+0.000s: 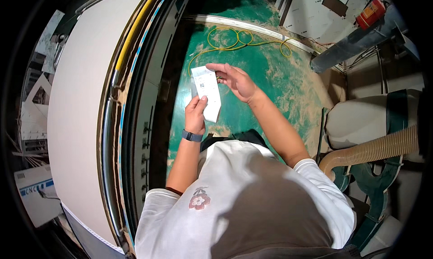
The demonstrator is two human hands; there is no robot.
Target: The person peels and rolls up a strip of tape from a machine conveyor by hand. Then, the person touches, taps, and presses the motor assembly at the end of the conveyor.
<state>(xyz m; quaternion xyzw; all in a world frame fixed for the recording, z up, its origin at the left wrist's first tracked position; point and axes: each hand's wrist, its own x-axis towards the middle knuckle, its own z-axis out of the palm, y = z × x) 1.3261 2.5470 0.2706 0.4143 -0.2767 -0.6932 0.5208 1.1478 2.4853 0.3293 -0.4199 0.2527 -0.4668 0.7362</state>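
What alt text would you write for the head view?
A person's left hand holds a white printed paper, the right hand at its top corner, above a dusty green floor. A yellow hose or cable loops beyond; a long pale panel runs along the left.

Industrial workshop, probably for cutting panels. The green floor (270,85) is strewn with tan, sawdust-like powder, and a looped yellow line (221,49) lies across it. Along the left runs a long machine: a broad pale surface (79,110) edged by dark rails (135,96), with a white housing (38,200) bearing a blue stripe beyond. At right, a ribbed tan hose (379,150) meets a green metal frame (376,184), consistent with dust extraction; a pale bulging bag (358,121) sits above it. Upper right: a thick grey pipe (349,48), a red cylinder (371,14) resembling a fire extinguisher, and large white sheets (306,15).
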